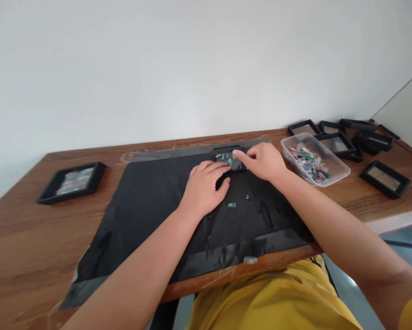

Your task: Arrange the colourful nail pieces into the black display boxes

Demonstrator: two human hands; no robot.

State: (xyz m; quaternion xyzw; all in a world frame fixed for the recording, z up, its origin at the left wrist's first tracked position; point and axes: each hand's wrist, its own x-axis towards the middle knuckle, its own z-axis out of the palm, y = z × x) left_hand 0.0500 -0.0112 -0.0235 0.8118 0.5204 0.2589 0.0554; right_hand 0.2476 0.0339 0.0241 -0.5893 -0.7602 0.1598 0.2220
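Note:
A small black frame box [239, 167] lies at the back of the black mat, holding several pink, green and turquoise stone pieces [222, 156]. My left hand [206, 185] comes in from the front left, fingers stretched out with their tips over the box's near left part and the thumb apart. At the box's right side is my right hand [263, 160], its fingers curled in and its thumb reaching over the stones. Whatever the curled fingers may hold is hidden. On the mat in front sit a green stone piece [231, 205] and a tiny brownish bit [247, 196].
The black mat [151, 197] is taped to a wooden table [16, 238] against a white wall. A clear plastic tub [338, 172] of coloured stones and several black frames [386, 178] stand right. Left is another filled black frame [99, 176]. A clear piece [250, 260] lies at the front edge.

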